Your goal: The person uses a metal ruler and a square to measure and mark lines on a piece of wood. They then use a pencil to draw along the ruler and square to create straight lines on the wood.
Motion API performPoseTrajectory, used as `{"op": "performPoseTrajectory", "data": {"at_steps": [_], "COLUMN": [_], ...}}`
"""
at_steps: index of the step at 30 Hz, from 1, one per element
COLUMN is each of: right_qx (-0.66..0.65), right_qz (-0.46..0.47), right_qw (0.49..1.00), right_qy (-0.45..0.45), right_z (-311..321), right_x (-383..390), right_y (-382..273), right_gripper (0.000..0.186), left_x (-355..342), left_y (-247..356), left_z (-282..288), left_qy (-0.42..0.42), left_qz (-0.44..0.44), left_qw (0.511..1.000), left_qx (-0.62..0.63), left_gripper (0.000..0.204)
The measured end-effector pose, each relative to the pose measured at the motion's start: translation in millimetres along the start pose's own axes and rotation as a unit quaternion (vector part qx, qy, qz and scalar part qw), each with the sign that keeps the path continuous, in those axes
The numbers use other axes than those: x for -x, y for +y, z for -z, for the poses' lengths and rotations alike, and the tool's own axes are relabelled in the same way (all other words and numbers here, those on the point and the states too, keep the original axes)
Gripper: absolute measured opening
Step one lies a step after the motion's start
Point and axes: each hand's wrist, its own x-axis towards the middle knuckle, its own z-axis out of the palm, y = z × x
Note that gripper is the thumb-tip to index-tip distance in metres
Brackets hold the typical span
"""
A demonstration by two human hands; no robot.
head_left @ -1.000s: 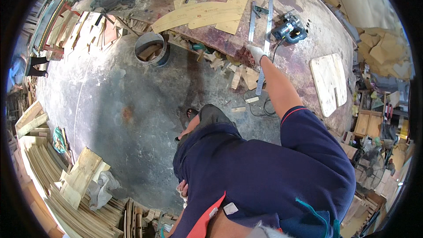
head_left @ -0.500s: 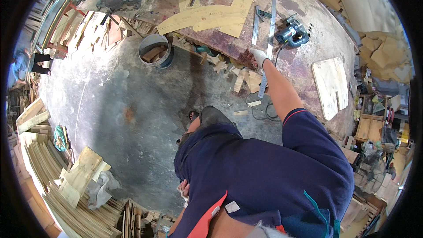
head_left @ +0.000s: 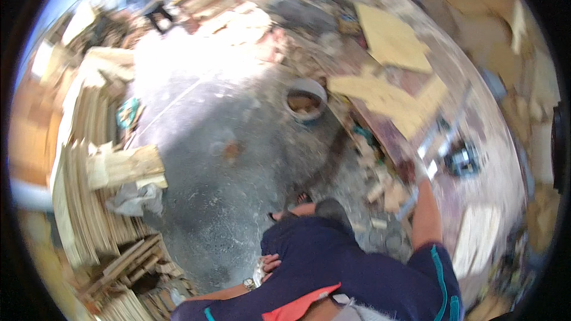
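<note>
My right hand (head_left: 421, 170), in a pale glove, reaches to the bench edge. It is beside or on a long metal ruler (head_left: 407, 205) that sticks out past the edge. Blur hides how its fingers are set. A second metal rule, perhaps a square (head_left: 427, 142), lies next to it. A blue-and-black power tool (head_left: 463, 159), like a jigsaw, sits just to the right. My left hand (head_left: 269, 265), partly gloved in white with a watch at the wrist, rests against my side at the waist. Its bare fingers lie along the dark blue shirt, and I see nothing held.
Yellow flat templates (head_left: 395, 38) lie on the bench (head_left: 505, 160), and a pale board (head_left: 477, 239) lies nearer. A bucket of wood scraps (head_left: 306, 100) stands on the floor beside the bench. Wood stacks (head_left: 77, 202) line the left. Another person (head_left: 143, 0) stands far left.
The view has swung left, so everything sits further right and is blurred. My right hand stays at the ruler by the bench edge. My left hand shows more fully at my waist.
</note>
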Motion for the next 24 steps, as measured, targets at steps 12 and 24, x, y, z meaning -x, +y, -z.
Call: {"op": "performPoseTrajectory", "data": {"at_steps": [12,24], "right_qx": [0.196,0.187], "right_qz": [-0.159,-0.157], "right_qw": [0.968,0.97], "right_qy": [0.003,0.014], "right_z": [-11.2,-15.1], "right_x": [19.2,18.9], "right_y": [-30.0,-27.1], "right_gripper": [0.05,0.051], "left_x": [-49.3,-37.1], "left_y": [36.3,39.0], "left_z": [-34.4,-37.8], "left_qy": [0.029,0.024], "left_qz": [-0.216,-0.151], "left_qw": [0.944,0.96], "left_qx": [-0.248,-0.236], "left_gripper": [0.049,0.046]}}
